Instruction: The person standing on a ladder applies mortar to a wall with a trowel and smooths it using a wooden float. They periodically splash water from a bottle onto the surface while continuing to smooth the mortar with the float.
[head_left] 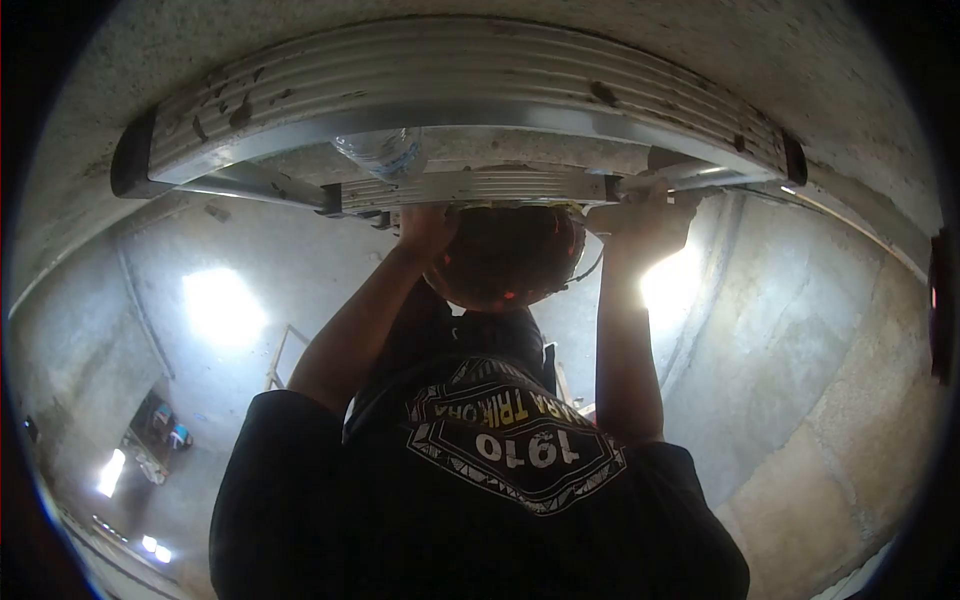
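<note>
Beside the ladder (480, 75), left hand (427, 230) by dark container (508, 262), right hand (645, 225) opposite; fingers (657, 194) obscured, grip unclear

A black shirt (480, 540) with short sleeves. Its white-lined emblem (520, 440) carries "1910" under yellow and grey lettering (505, 408).

Gap between wide step (480, 75) and lower rung (540, 187) shows open at centre; bottle (385, 150) obstructs left part. Dark round object (505, 260) blocks passage below rung.

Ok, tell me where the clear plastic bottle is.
In the head view, the clear bottle shows left of centre, between the wide ribbed step and the narrower one, near the left hand.
</note>
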